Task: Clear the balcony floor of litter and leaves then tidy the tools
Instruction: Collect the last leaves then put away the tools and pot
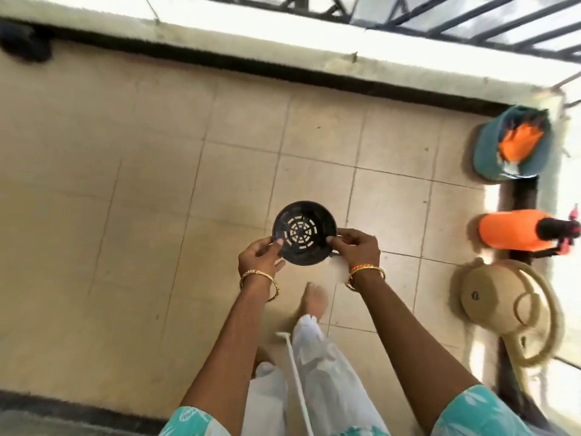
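Balcony floor tiles look clean now, with no leaves or litter showing, so the sweeping part seems done. What is left looks like putting things away. The person holds a small black pot up over the tiles; it has holes in its bottom. The left hand pinches its rim on one side, and the right hand pinches the other side (something white shows under that hand, too blurry to name). By the wall on the right sit a teal bucket with orange things inside, an orange spray bottle lying on its side, and a tan watering can. Nothing blocks the way to them.
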Available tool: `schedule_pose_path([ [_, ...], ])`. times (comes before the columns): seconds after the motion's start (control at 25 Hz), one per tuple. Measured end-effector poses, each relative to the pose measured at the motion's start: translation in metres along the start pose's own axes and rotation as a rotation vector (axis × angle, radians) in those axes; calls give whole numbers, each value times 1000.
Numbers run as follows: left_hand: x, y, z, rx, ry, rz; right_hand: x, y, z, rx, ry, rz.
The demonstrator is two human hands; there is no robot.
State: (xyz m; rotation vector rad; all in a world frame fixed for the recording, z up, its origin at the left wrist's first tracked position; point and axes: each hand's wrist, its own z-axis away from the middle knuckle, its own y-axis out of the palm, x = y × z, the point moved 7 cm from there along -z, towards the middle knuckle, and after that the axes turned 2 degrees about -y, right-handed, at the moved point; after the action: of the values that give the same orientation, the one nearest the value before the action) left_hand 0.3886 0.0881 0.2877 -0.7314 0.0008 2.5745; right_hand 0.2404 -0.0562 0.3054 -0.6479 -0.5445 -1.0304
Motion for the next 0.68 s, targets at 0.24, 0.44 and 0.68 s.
schedule_pose_path([
  [0.24,-50,145,-12,164,22,-124,48,-91,-84,-250,5,-84],
  [0.44,-79,253,-27,248,-59,-249,86,-143,-150,-363,86,-184],
  [0.68,-117,388,-38,369,-102,-366,108,-209,-229,-579,147,-207],
])
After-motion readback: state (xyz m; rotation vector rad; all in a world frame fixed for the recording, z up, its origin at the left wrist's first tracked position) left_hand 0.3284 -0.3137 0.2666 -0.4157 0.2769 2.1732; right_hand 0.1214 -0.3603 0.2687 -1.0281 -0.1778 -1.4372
